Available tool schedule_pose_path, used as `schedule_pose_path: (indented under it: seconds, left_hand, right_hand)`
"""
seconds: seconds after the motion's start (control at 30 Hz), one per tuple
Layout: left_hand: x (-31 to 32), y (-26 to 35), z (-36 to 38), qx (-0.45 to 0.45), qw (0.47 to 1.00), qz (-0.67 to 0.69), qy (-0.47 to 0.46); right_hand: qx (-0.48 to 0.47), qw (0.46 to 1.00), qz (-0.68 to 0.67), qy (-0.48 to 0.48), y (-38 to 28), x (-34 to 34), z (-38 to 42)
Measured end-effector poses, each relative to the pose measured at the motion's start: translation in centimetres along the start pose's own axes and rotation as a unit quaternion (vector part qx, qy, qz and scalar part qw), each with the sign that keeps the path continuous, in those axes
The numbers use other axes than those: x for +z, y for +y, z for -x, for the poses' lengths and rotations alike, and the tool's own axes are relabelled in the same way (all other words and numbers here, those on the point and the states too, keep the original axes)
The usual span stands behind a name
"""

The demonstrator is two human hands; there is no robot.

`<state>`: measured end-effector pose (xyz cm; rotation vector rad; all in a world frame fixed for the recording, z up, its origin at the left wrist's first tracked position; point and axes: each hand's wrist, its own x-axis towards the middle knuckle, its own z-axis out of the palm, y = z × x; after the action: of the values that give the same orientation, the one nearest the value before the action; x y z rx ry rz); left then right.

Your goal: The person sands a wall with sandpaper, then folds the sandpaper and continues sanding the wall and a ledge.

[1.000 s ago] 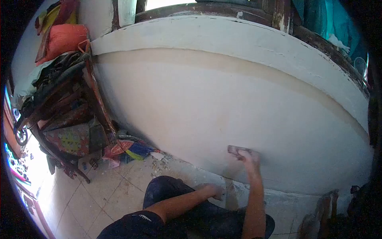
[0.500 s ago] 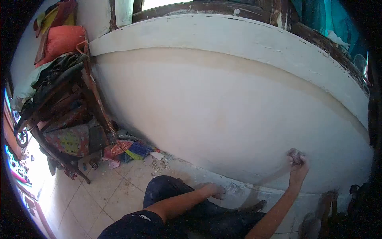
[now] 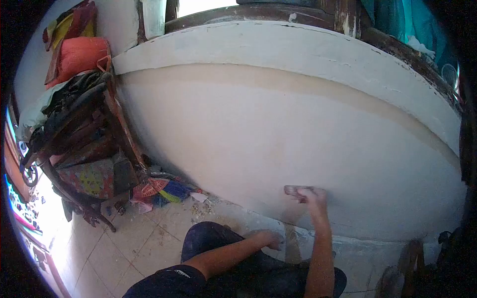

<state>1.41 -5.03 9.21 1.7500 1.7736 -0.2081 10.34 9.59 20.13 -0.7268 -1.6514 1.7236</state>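
My right hand (image 3: 309,193) is raised against the white wall (image 3: 238,124), low on its face. Its fingers are bent around something greyish and dusty that I cannot make out, pressed to the wall surface. My left hand (image 3: 272,240), also dusty, rests by my bent leg (image 3: 211,236) near the wall's foot. Its fingers are too indistinct to show whether they are open or closed.
On the left stands a dark wooden chair (image 3: 74,116) with a red cushion-like bundle (image 3: 82,53). Coloured cloths and scraps (image 3: 166,189) lie at the wall's base. Debris dots the tiled floor (image 3: 119,248). A ledge (image 3: 238,44) runs above the wall, and a teal curtain (image 3: 392,20) hangs upper right.
My right hand has swept left along the wall, and the forearm is more upright. The left hand stays where it was. The view has shifted slightly.
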Motion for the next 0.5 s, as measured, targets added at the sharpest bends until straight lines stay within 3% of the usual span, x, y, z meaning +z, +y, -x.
schedule_pose_path:
  seconds: [0.07,0.13,0.23,0.3,0.37,0.43,0.5]
  left_hand:
    - [-1.3,1.2,1.5,-0.028,1.000,-0.001,-0.011]
    - [-3.3,1.8,3.6,-0.033,0.985,0.154,-0.066]
    - [1.8,-0.8,-2.9,0.032,0.998,0.036,-0.043]
    - [2.0,-0.9,-2.5,0.027,0.998,0.051,-0.032]
    - [2.3,-1.1,-2.5,0.020,0.998,0.064,-0.021]
    - [2.9,-1.2,-3.6,0.062,0.998,-0.018,0.003]
    - [5.4,-2.6,-6.6,0.065,0.998,-0.013,-0.003]
  right_hand:
    - [-0.007,0.999,-0.027,0.027,-1.2,-3.2,0.5]
    - [-0.043,0.994,-0.037,0.098,-2.4,-6.9,1.2]
    - [-0.106,0.968,-0.111,0.199,-2.2,-14.5,1.5]
    - [-0.152,0.942,-0.162,0.253,-4.1,-16.6,3.2]
    - [-0.147,0.937,-0.174,0.264,-4.5,-17.8,4.1]
    - [-0.142,0.933,-0.184,0.276,-4.4,-17.7,4.0]
    - [-0.158,0.946,-0.163,0.231,-3.9,-16.0,3.3]
